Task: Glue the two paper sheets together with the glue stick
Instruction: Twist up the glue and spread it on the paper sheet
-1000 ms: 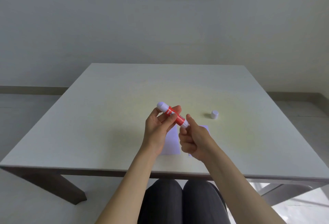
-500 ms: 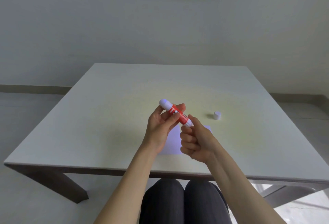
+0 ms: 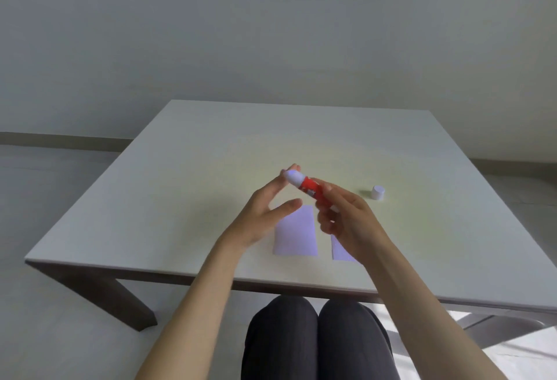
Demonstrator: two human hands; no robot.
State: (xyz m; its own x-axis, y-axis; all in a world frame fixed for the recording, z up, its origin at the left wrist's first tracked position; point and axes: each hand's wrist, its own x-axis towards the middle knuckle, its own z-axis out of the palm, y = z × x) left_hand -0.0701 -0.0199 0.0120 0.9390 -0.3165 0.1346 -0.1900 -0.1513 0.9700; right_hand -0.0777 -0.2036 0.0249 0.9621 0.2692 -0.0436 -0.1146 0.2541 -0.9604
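A red glue stick (image 3: 310,189) with a white glue tip pointing up and left is held above the table in my right hand (image 3: 343,216), fingers closed around its lower end. My left hand (image 3: 265,210) is beside it on the left, fingers spread, with fingertips near the white tip but not gripping. Two pale lilac paper sheets lie flat near the table's front edge: the left sheet (image 3: 297,233) is fully visible, while the right sheet (image 3: 340,251) is mostly hidden under my right hand. The white cap (image 3: 377,192) stands on the table to the right.
The white table (image 3: 180,198) has its front edge close to my knees (image 3: 313,340). A grey wall rises behind the table, and floor lies to the left and right.
My left hand has let go of the glue stick and opened. My right hand now holds the stick alone and has moved right, uncovering the left sheet.
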